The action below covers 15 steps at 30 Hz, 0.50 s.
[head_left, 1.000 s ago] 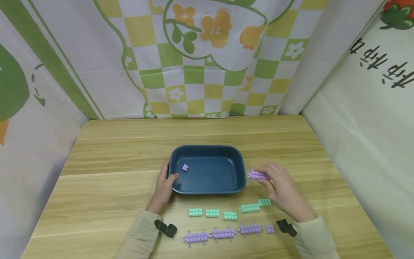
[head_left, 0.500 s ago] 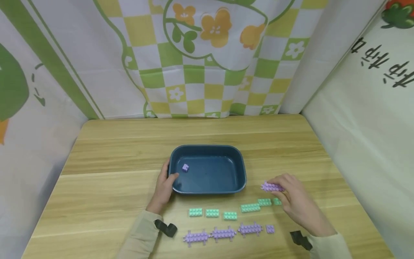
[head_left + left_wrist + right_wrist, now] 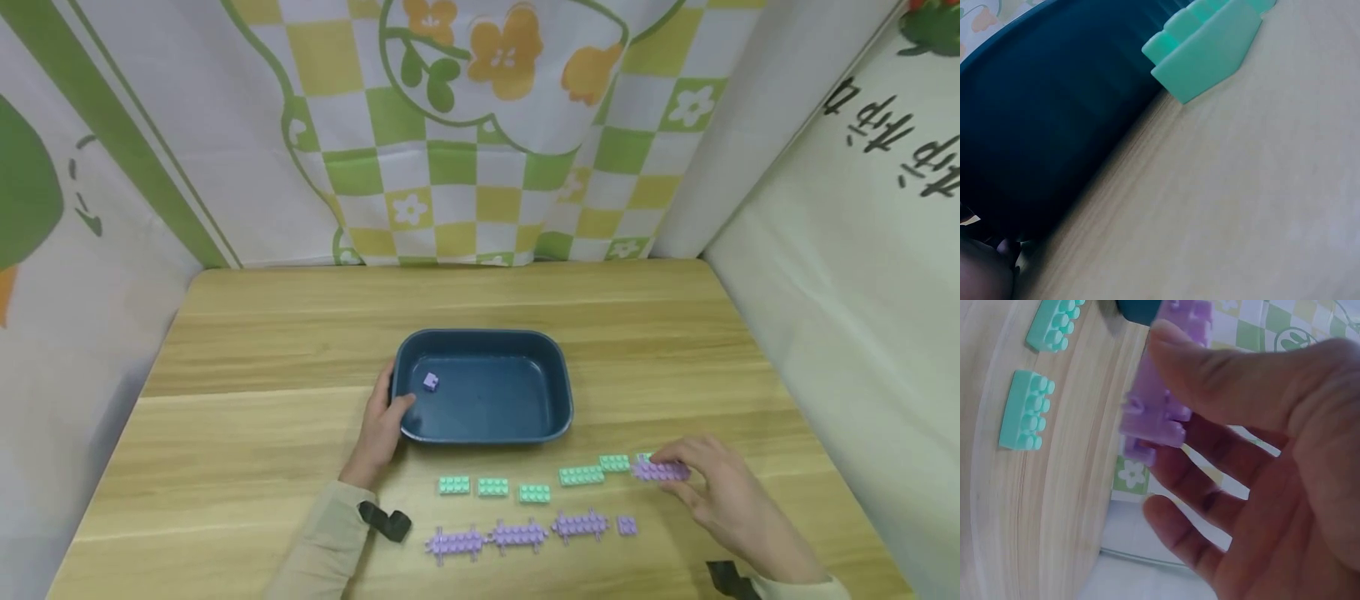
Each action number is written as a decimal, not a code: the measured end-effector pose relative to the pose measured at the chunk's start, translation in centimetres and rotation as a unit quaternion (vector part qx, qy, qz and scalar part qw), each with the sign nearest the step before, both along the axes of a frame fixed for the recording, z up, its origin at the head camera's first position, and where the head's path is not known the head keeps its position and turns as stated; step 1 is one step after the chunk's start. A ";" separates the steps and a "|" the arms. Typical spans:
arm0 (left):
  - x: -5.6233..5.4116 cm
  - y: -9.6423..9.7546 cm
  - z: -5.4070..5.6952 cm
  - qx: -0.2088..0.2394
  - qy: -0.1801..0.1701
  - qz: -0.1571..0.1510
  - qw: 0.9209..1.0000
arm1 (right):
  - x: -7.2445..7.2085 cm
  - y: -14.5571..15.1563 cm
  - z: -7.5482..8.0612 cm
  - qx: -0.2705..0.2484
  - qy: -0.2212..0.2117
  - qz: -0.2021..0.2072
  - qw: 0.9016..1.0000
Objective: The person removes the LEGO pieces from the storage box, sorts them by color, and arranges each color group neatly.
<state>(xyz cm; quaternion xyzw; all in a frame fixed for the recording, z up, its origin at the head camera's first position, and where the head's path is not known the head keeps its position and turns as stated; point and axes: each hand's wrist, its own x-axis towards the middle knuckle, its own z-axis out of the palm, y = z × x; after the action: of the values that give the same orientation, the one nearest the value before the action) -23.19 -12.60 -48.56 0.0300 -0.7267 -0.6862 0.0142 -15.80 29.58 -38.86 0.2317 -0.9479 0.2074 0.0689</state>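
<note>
My left hand [image 3: 381,433] grips the left end of a dark blue tray [image 3: 495,404], thumb over the rim. Inside the tray, near that thumb, lies a small purple brick [image 3: 431,382]. My right hand [image 3: 731,496] pinches a long purple building brick [image 3: 660,472] between thumb and fingers, at the right end of the green row. That held brick [image 3: 1157,403] shows knobs and small side prongs in the right wrist view. It overlaps a green brick [image 3: 643,457] in the head view. The left wrist view shows the tray's dark outer wall [image 3: 1054,119] close up.
Several green bricks [image 3: 535,494] form a loose row in front of the tray. Nearer me lie three long purple bricks [image 3: 519,535] with prongs, end to end, and a small square purple brick [image 3: 627,525]. A patterned curtain [image 3: 450,192] hangs behind the wooden table [image 3: 262,350].
My right hand has carried the long purple brick from beside the tray's right end toward the right and nearer me. My left hand keeps its grip on the tray.
</note>
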 end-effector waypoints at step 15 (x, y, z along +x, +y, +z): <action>-0.4 -0.2 0.2 0.010 -0.027 -0.018 0.999 | 1.5 0.9 0.4 0.008 -0.197 -0.046 0.979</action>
<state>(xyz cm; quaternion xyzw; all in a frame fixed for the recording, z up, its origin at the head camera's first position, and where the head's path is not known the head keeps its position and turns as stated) -23.61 -12.83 -48.33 0.0359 -0.7200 -0.6928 -0.0179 -14.31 30.49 -38.45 0.1429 -0.9542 0.2381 -0.1112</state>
